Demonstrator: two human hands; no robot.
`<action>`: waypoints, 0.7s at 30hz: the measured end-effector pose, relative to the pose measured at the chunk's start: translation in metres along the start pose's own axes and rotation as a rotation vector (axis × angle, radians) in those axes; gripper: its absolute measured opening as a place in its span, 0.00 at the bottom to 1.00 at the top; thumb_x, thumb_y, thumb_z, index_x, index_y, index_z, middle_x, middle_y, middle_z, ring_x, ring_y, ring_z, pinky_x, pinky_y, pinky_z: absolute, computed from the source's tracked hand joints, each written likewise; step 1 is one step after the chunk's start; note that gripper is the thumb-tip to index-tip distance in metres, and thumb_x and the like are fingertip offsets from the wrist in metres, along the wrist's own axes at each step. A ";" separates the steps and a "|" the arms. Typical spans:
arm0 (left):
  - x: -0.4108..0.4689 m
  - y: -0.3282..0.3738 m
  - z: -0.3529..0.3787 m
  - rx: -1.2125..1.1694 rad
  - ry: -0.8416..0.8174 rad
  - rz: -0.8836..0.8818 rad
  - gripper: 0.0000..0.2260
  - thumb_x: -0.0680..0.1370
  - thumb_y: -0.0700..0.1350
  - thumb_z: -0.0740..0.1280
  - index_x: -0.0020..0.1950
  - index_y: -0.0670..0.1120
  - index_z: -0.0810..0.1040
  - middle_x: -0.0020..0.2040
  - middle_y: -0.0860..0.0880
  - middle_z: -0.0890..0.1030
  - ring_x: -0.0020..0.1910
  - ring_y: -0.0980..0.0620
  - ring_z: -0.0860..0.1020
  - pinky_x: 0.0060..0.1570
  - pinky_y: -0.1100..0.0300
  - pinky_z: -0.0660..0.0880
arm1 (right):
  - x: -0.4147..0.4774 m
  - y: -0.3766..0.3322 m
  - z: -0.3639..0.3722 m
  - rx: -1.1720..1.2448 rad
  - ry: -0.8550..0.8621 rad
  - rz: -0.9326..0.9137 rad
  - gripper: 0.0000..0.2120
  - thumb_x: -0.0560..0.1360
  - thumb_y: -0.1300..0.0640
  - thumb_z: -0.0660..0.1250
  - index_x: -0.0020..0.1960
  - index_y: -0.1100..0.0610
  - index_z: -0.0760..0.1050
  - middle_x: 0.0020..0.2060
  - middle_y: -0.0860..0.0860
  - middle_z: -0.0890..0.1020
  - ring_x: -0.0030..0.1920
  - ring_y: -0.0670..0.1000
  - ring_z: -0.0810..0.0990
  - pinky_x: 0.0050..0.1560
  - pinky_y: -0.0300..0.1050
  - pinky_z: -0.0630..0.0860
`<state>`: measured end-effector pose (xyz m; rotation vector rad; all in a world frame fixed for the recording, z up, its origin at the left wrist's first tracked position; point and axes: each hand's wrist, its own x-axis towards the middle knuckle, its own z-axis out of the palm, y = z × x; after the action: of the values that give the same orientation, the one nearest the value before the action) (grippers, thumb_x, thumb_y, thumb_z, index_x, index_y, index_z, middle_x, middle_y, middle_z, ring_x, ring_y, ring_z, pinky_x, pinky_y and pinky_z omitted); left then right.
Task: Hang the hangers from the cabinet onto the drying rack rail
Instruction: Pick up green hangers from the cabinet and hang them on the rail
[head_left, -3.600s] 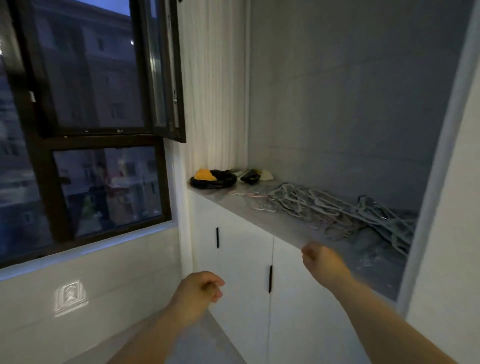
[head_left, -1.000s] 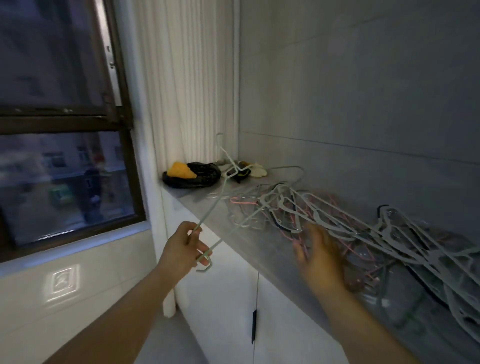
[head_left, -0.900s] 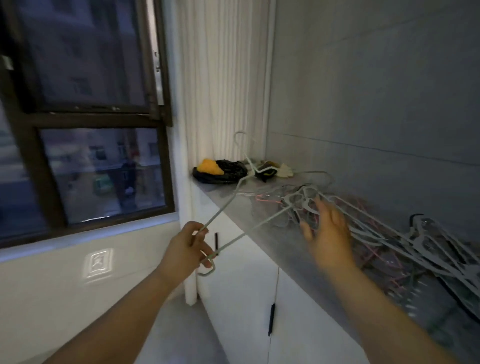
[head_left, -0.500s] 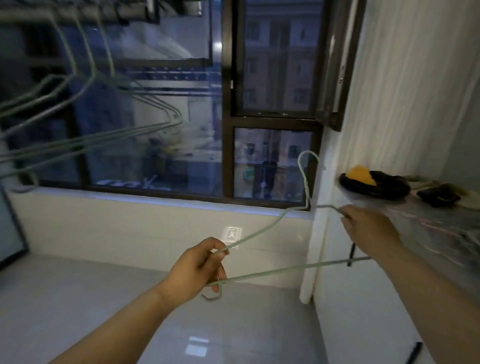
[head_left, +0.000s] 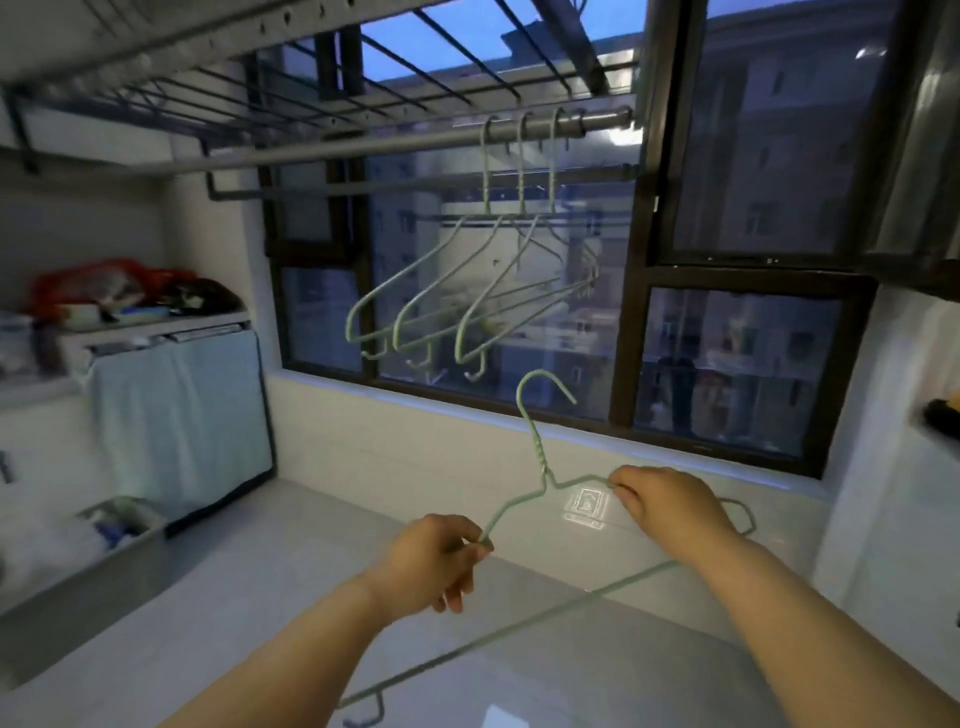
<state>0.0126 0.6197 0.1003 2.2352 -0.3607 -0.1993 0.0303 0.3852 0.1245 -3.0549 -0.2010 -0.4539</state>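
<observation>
I hold one pale green wire hanger (head_left: 540, 470) in front of me, hook pointing up. My left hand (head_left: 434, 558) grips its left shoulder and my right hand (head_left: 662, 501) grips its right shoulder. Overhead, the drying rack rail (head_left: 363, 148) runs across the window. Three matching green hangers (head_left: 467, 301) hang from its right end. The held hanger's hook is well below the rail. The cabinet with the hanger pile is out of view apart from its edge (head_left: 943, 421) at far right.
A dark-framed window (head_left: 727, 332) fills the wall ahead. At left stand a shelf with clutter (head_left: 119, 299), a light blue cloth (head_left: 182, 415) draped over a unit, and a grey bin (head_left: 88, 561). Tiled floor (head_left: 260, 597) lies below my arms.
I turned from the cabinet to the window. My right hand left the pile and took the hanger's right shoulder; the hanger is now upright, facing the rail.
</observation>
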 end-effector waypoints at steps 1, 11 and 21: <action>-0.008 -0.011 -0.016 -0.019 0.005 -0.024 0.10 0.80 0.43 0.58 0.40 0.51 0.72 0.30 0.50 0.74 0.19 0.61 0.74 0.23 0.69 0.71 | 0.003 -0.021 0.002 0.019 -0.010 -0.013 0.15 0.81 0.52 0.53 0.62 0.53 0.72 0.58 0.53 0.79 0.58 0.55 0.76 0.53 0.42 0.71; -0.066 -0.114 -0.148 0.013 0.200 -0.168 0.10 0.80 0.37 0.57 0.41 0.46 0.73 0.29 0.48 0.74 0.16 0.59 0.73 0.17 0.68 0.68 | 0.011 -0.149 -0.004 0.158 0.241 -0.091 0.13 0.79 0.56 0.58 0.59 0.56 0.76 0.55 0.52 0.81 0.54 0.53 0.78 0.51 0.42 0.72; -0.027 -0.077 -0.230 -0.156 0.380 -0.084 0.10 0.79 0.39 0.59 0.38 0.45 0.72 0.32 0.44 0.77 0.18 0.56 0.76 0.18 0.66 0.71 | 0.051 -0.145 -0.100 0.113 0.913 -0.147 0.13 0.73 0.58 0.60 0.40 0.66 0.79 0.22 0.58 0.77 0.21 0.52 0.72 0.26 0.32 0.62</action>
<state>0.0623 0.8426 0.1867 2.0779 -0.0433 0.1490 0.0308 0.5284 0.2390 -2.4081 -0.3732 -1.6725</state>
